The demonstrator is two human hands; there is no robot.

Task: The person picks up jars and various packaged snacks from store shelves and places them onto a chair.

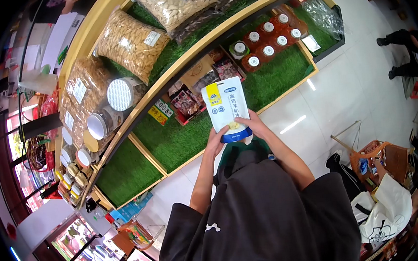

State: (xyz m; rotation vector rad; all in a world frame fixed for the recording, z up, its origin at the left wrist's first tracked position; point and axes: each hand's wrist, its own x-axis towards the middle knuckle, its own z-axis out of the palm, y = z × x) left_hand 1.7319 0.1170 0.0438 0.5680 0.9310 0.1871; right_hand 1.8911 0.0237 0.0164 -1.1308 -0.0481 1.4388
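Observation:
A white pouch [224,107] with a yellow label and a blue bottom band is held upright in front of my body. The thumb of my left hand [215,139] presses on its lower left corner. On the lower right side, my right hand [253,123] grips the same pouch, thumb on its front. Behind the pouch is a cardboard box [200,79] of small dark red packets. A green and yellow price card [160,112] stands left of that box on the green turf shelf.
Red jars [268,51] with white lids stand at the shelf's right part. Large clear bags [131,43] and round tubs [120,94] rest on the upper tier. Another person's legs [403,70] show at far right, and a white bag [387,209] lies lower right.

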